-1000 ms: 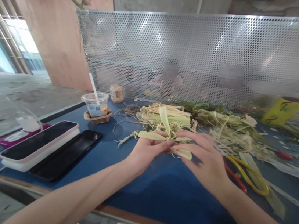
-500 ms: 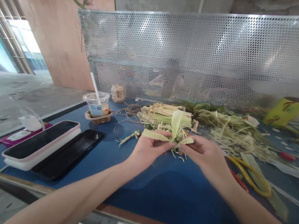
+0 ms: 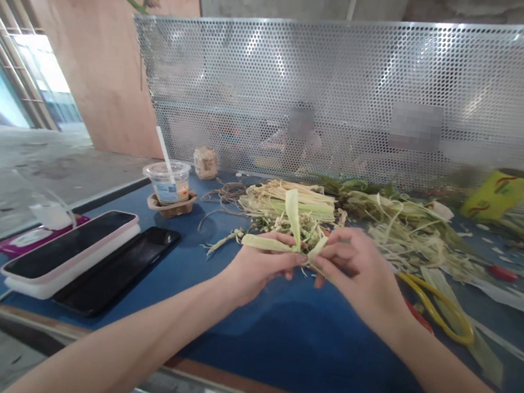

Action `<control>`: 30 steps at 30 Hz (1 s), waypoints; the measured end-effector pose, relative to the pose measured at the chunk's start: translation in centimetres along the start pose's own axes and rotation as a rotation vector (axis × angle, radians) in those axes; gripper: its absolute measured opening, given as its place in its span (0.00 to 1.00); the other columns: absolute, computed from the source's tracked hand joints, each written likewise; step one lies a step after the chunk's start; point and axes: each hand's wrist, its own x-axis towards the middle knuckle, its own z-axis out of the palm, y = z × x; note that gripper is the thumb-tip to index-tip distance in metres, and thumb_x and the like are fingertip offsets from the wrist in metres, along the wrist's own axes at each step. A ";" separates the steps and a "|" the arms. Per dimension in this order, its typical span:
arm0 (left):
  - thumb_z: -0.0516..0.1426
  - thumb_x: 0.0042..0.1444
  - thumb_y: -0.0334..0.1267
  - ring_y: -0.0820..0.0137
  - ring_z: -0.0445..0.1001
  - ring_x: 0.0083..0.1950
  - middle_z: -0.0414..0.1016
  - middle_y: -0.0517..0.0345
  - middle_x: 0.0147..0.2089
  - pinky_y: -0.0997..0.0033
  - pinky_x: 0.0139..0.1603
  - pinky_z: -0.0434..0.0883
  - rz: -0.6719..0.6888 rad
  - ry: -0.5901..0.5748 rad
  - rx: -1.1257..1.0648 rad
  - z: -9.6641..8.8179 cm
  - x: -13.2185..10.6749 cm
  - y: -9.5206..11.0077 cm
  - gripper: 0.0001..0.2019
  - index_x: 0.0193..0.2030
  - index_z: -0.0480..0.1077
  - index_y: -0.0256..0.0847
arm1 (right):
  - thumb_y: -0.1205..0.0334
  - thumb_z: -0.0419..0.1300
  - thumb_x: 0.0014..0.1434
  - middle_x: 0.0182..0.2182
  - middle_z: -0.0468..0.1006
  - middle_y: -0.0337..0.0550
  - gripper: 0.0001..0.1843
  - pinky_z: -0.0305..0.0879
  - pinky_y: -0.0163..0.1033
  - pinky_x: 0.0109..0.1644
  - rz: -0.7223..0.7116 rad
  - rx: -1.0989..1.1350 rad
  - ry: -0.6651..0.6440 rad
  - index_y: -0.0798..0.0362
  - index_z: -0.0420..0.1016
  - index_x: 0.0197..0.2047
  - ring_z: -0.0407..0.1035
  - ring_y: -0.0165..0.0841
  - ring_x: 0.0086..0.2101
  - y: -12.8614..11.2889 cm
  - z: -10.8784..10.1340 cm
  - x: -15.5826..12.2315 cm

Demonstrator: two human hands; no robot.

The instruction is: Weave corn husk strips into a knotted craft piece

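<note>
Pale yellow-green, the husk-like piece sits between our two hands, held above the blue bench, with a bundle of pale strips beyond it. Our left hand has its fingers closed lightly about the join, thumb on the near side; our right hand pinches the shorter blade between thumb and forefinger, the other fingers loosely curled.

We judge the step in hand to be arranging the blades around that join. The next move seems to call for a steady hold on the left and small, gentle adjustments on the right — too hard a pull could loosen what is gathered there.

Three flat blades show: one stands up and leans a little left, one lies out across the left fingers, and the short one angles up toward the right hand. They look thin and smooth — pliable, we would guess, though apt to split if creased sharply. Our fingers hide the join's underside.
</note>
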 end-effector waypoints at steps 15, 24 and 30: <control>0.64 0.34 0.28 0.77 0.70 0.24 0.72 0.58 0.22 0.83 0.20 0.65 -0.247 -0.029 -0.029 -0.1 0.0 0.1 0.11 0.27 0.69 0.33 | 0.67 0.55 0.54 0.27 0.76 0.39 0.06 0.64 0.32 0.35 -0.430 -0.262 -0.178 0.51 0.73 0.32 0.70 0.28 0.30 0.7 -1.5 0.7; 0.61 0.40 0.32 0.80 0.65 0.19 0.70 0.61 0.23 0.79 0.20 0.64 0.029 -0.107 0.312 0.1 -0.2 -0.5 0.04 0.24 0.71 0.34 | 0.57 0.57 0.50 0.18 0.66 0.35 0.09 0.58 0.31 0.23 0.041 -0.264 -0.094 0.53 0.66 0.24 0.59 0.26 0.20 1.0 0.0 0.6; 0.60 0.40 0.30 0.79 0.65 0.19 0.69 0.61 0.23 0.78 0.20 0.66 0.028 -0.138 0.361 0.4 -0.5 -0.3 0.01 0.24 0.72 0.35 | 0.58 0.60 0.46 0.34 0.68 0.42 0.19 0.62 0.38 0.35 -0.030 -0.267 0.014 0.51 0.67 0.42 0.62 0.31 0.31 1.8 -0.2 0.7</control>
